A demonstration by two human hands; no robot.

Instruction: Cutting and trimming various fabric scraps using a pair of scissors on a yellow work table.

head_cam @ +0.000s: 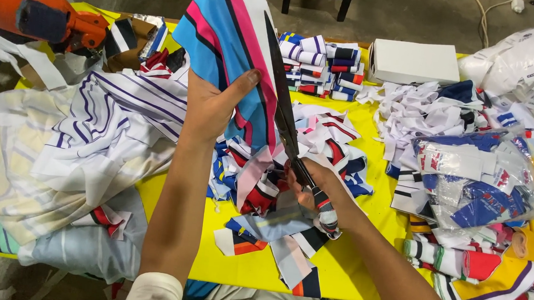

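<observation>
Over one yellow table (pixel 369 123): two hands, left hand (pixel 210 105), right hand (pixel 314 188), one striped cloth (pixel 228 31), one scissors (pixel 283 104).

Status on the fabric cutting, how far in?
Done: cut scraps heaped on the yellow table, folded pieces stacked at the back. In hand: left hand holds up a striped blue-pink piece, right hand runs scissors along it. Left: a big pile of uncut striped fabric.

Striped piece (pixel 231 35): smooth knit cloth, slight sheen.
Scissors (pixel 283 101): dark matt metal blades; handles wrapped in cloth tape.
Table (pixel 353 262): glossy yellow covering.
Box (pixel 414 63): matt white card.
Bag (pixel 477 183): clear, shiny plastic film.
</observation>
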